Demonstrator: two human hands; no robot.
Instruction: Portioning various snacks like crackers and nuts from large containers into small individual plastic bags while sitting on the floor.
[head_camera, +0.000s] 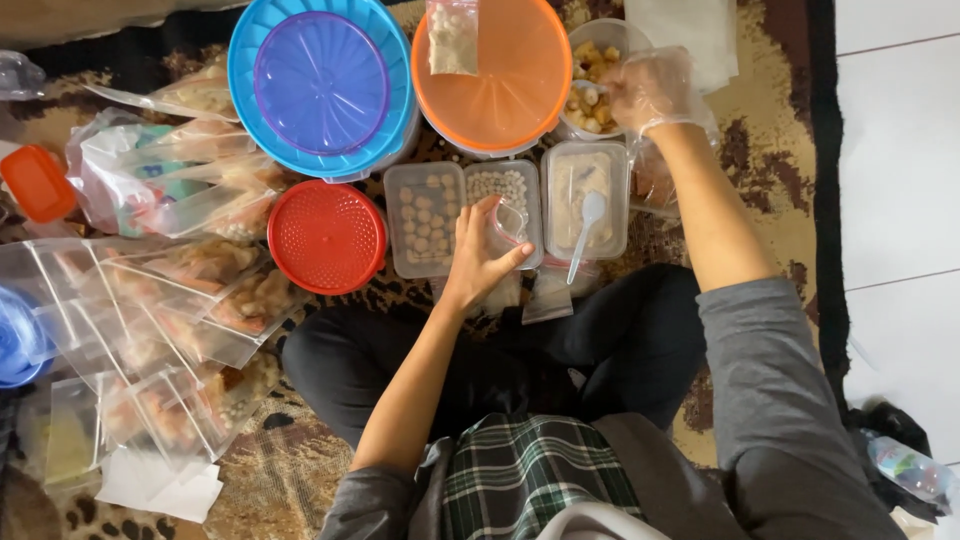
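Observation:
My left hand (482, 256) holds a small clear zip bag (510, 225) open over the middle of three clear rectangular tubs. That middle tub (505, 182) holds small pale balls. The left tub (424, 218) holds round brown pieces; the right tub (585, 200) holds pale food and a white plastic spoon (586, 228). My right hand (650, 88), in a clear plastic glove, reaches into a round clear container (598, 75) of pale and yellow snack pieces at the top. Whether it grips any piece is hidden by the glove.
A blue lid with a purple lid on it (322, 82), an orange lid (505, 70) with a small filled bag, and a red lid (326, 236) lie above my lap. Several filled zip bags (170, 320) are spread at left. White floor tiles (900, 180) lie at right.

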